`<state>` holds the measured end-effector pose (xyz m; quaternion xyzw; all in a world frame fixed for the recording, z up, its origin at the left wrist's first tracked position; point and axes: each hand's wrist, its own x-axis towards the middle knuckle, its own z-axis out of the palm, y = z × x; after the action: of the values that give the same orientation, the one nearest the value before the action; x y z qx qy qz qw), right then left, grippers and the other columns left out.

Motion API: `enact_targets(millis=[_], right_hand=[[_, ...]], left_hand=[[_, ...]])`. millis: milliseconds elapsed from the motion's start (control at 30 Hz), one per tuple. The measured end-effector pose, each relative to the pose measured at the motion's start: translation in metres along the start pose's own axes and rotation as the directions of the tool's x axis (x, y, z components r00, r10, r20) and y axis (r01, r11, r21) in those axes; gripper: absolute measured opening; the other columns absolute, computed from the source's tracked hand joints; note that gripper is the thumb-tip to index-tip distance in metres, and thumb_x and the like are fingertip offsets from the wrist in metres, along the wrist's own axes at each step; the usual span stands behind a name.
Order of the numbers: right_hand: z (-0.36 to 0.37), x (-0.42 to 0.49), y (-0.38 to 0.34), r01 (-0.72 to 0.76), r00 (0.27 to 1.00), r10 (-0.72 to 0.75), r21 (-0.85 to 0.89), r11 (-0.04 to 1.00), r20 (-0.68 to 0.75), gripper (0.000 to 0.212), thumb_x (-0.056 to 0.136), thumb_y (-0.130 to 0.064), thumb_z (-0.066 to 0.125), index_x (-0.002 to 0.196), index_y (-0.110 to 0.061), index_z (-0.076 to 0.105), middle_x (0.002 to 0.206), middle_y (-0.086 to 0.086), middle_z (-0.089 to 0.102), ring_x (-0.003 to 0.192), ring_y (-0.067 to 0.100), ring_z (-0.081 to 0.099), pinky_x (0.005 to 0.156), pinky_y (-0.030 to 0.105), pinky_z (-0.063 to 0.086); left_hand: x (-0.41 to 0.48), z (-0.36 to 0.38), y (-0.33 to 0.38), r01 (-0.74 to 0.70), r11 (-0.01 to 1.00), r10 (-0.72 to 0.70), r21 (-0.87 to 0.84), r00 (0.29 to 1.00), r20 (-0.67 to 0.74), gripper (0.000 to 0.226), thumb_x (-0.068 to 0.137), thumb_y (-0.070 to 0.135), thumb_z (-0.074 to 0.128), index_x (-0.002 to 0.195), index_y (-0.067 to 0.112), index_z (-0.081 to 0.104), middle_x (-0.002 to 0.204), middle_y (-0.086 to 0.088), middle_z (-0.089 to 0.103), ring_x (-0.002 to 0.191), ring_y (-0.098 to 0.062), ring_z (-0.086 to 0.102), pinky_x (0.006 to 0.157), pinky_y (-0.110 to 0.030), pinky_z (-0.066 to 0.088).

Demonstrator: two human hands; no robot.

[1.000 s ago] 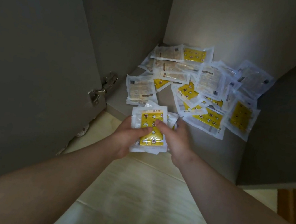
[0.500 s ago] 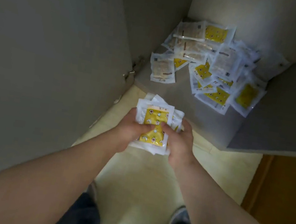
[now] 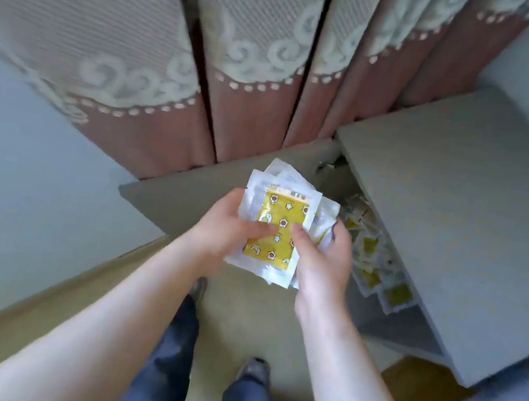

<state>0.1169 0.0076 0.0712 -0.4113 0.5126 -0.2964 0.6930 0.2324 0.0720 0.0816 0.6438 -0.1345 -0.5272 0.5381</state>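
A stack of clear plastic packets (image 3: 283, 213) with yellow patterned inserts is held at chest height in front of me. My left hand (image 3: 224, 225) grips its left side, thumb lying across the top packet. On the right side, my right hand (image 3: 322, 261) holds the stack with its thumb on the yellow face. More packets (image 3: 373, 269) of the same kind lie in a heap on the cupboard shelf below and to the right.
The open cupboard door (image 3: 166, 198) stands edge-on just behind my hands. The grey cupboard top (image 3: 463, 204) fills the right. Patterned curtains (image 3: 244, 58) hang ahead. My legs and shoes (image 3: 253, 370) stand on the pale floor.
I have risen and drawn back from the cupboard with the stack in both hands. The view has swung up and left, so the curtains show and the shelf heap sits at the right.
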Motion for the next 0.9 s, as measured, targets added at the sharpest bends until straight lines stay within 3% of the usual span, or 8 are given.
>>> enact_targets(millis=[67,200,300,400,500,633,733,900], right_hand=[[0.039,-0.056,-0.047,0.035,0.986,-0.022,-0.077,0.996,0.163,0.039,0.084,0.005,0.064,0.118,-0.013,0.057,0.104,-0.001,0.071,0.091,0.016,0.07,0.08,0.036,0.058],[0.07,-0.08,-0.072,0.113,0.96,-0.072,-0.137,0.984,0.269,0.037,0.083,-0.001,0.067,0.115,-0.02,0.059,0.1,-0.009,0.07,0.085,0.005,0.069,0.075,0.024,0.057],[0.13,-0.138,-0.088,0.179,0.906,-0.089,-0.184,0.967,0.413,0.034,0.083,-0.002,0.068,0.102,-0.029,0.059,0.094,-0.016,0.068,0.079,-0.003,0.066,0.073,0.02,0.055],[0.203,-0.203,-0.085,0.238,0.816,-0.12,-0.14,0.961,0.565,0.032,0.082,-0.001,0.067,0.108,-0.019,0.061,0.097,-0.008,0.07,0.085,0.009,0.068,0.076,0.029,0.057],[0.275,-0.287,-0.064,0.264,0.706,-0.118,-0.104,0.959,0.699,0.043,0.082,-0.003,0.068,0.12,-0.019,0.056,0.106,-0.006,0.069,0.091,0.012,0.068,0.081,0.036,0.057],[0.349,-0.411,-0.03,0.226,0.541,-0.071,-0.063,0.972,0.838,0.075,0.082,-0.008,0.07,0.142,-0.032,0.031,0.129,-0.003,0.057,0.111,0.016,0.061,0.094,0.043,0.051],[0.388,-0.498,-0.001,0.244,0.376,-0.046,-0.051,0.968,0.926,0.068,0.084,-0.007,0.068,0.138,-0.033,0.035,0.124,-0.006,0.059,0.105,0.014,0.063,0.092,0.039,0.053],[0.434,-0.625,0.058,0.281,0.117,0.062,-0.093,0.955,0.991,0.045,0.086,-0.014,0.066,0.113,-0.036,0.039,0.103,-0.007,0.062,0.092,0.012,0.064,0.078,0.031,0.053]], left_hand=[[-0.069,-0.03,0.039,-0.074,0.994,0.061,-0.086,0.987,-0.147,0.033,0.082,-0.004,0.065,0.11,0.01,0.056,0.101,-0.009,0.071,0.085,-0.024,0.07,0.075,-0.038,0.059],[-0.111,-0.048,0.065,-0.115,0.98,0.065,-0.163,0.957,-0.282,0.034,0.082,-0.003,0.066,0.112,0.01,0.059,0.103,-0.012,0.072,0.09,-0.03,0.07,0.081,-0.047,0.056],[-0.182,-0.1,0.089,-0.238,0.95,0.132,-0.203,0.894,-0.429,0.026,0.084,-0.001,0.064,0.107,0.01,0.062,0.095,-0.007,0.074,0.082,-0.024,0.072,0.067,-0.038,0.059],[-0.255,-0.16,0.098,-0.348,0.914,0.175,-0.207,0.8,-0.573,0.021,0.086,0.001,0.062,0.103,0.013,0.064,0.094,-0.004,0.074,0.08,-0.02,0.072,0.058,-0.033,0.056],[-0.339,-0.225,0.095,-0.471,0.867,0.225,-0.162,0.659,-0.717,0.019,0.087,0.001,0.061,0.099,0.015,0.064,0.089,-0.001,0.074,0.076,-0.017,0.072,0.056,-0.031,0.056],[-0.455,-0.302,0.077,-0.594,0.801,0.236,-0.075,0.429,-0.872,0.018,0.087,-0.001,0.061,0.097,0.013,0.062,0.083,-0.001,0.073,0.067,-0.014,0.071,0.049,-0.027,0.054],[-0.536,-0.349,0.053,-0.646,0.762,0.17,-0.041,0.261,-0.95,0.017,0.087,0.0,0.06,0.1,0.011,0.063,0.088,-0.004,0.071,0.066,-0.015,0.069,0.051,-0.029,0.056],[-0.65,-0.404,0.004,-0.736,0.676,-0.018,0.001,-0.018,-1.0,0.016,0.088,0.002,0.061,0.1,0.011,0.063,0.087,-0.004,0.071,0.071,-0.018,0.068,0.06,-0.034,0.057]])
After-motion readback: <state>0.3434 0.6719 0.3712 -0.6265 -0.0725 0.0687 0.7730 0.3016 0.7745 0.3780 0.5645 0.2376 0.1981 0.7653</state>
